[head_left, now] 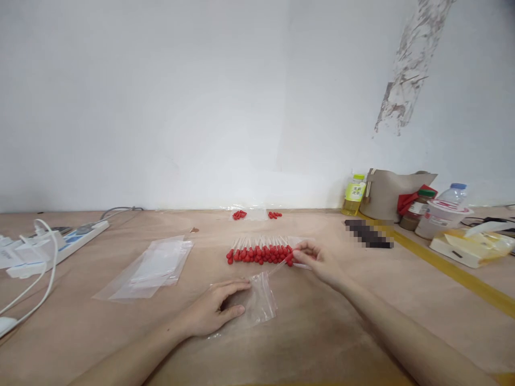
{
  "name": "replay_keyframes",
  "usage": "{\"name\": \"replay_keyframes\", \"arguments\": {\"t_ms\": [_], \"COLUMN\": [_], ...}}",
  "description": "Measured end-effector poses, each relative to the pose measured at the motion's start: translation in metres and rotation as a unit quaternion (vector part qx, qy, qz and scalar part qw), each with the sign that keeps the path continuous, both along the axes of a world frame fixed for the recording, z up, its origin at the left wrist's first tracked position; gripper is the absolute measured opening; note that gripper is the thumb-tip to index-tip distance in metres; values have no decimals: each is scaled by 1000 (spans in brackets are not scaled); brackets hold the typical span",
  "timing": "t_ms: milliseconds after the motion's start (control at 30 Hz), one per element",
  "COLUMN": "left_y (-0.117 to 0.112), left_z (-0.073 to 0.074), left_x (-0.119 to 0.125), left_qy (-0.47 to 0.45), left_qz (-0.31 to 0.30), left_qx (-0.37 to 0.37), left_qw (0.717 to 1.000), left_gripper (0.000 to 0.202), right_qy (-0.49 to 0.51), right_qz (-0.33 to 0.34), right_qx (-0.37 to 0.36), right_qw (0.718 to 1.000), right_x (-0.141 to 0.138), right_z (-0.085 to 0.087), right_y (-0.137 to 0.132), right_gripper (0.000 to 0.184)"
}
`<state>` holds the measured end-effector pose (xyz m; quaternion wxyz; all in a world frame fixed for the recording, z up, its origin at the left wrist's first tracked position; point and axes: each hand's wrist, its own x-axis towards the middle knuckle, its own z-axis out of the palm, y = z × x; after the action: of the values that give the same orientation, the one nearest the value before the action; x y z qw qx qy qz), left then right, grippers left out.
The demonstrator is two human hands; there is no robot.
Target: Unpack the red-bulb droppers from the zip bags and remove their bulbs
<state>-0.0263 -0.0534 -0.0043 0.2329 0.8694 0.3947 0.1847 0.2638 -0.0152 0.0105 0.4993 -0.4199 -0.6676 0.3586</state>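
My left hand (215, 306) lies on a clear zip bag (263, 304), fingers stretched out and thumb apart from them, with the bag's opening towards the right. My right hand (316, 261) is closed in a pinch at the red end of a thin stick, whose pale shaft slants down-left to the bag's mouth. Whether the shaft's tip is inside the bag, I cannot tell. Just beyond my hands lies a wide row of red-tipped sticks (261, 253), red ends towards me and pale shafts pointing to the wall.
Flat clear bags (156, 265) lie in a stack at left. Filled bags with red tips (240, 215) rest by the wall. A white power strip (82, 238) with cables stands far left. At right are a yellow-capped bottle (354, 195), jars, a tissue pack (470, 247) and a blurred dark object (369, 234).
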Motion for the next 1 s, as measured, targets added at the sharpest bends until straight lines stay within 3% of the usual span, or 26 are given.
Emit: {"name": "replay_keyframes", "arguments": {"t_ms": [67, 133, 233, 333, 467, 633, 767, 867, 1000], "left_y": [1, 3, 6, 9, 15, 25, 25, 22, 31], "left_z": [-2, -3, 0, 3, -3, -15, -14, -3, 18], "left_x": [-2, -3, 0, 2, -3, -10, -10, -11, -36], "left_qy": [1, -8, -45, -72, -53, -29, -27, -38, -72], "left_qz": [9, 30, 67, 118, 185, 227, 204, 169, 165], "left_qx": [-14, -35, -31, 14, 46, 50, 26, 3, -4], "left_qw": [1000, 999, 996, 990, 980, 972, 978, 985, 984], "left_gripper": [41, 38, 36, 43, 35, 32, 28, 27, 28], "right_qy": [50, 46, -44, -169, -278, -316, -312, -292, -282], "right_qz": [-39, -80, -119, -143, -175, -178, -187, -235, -329], "right_qx": [13, 73, 176, 233, 219, 191, 178, 153, 6], "right_qw": [998, 993, 976, 947, 919, 912, 914, 914, 901], "right_x": [7, 3, -20, -53, -85, -95, -85, -59, 5], "right_z": [12, 22, 29, 23, 8, -3, -2, 3, 2], "right_y": [10, 17, 26, 34, 44, 45, 40, 41, 51], "right_gripper": [29, 27, 20, 11, 7, 11, 24, 24, 21]}}
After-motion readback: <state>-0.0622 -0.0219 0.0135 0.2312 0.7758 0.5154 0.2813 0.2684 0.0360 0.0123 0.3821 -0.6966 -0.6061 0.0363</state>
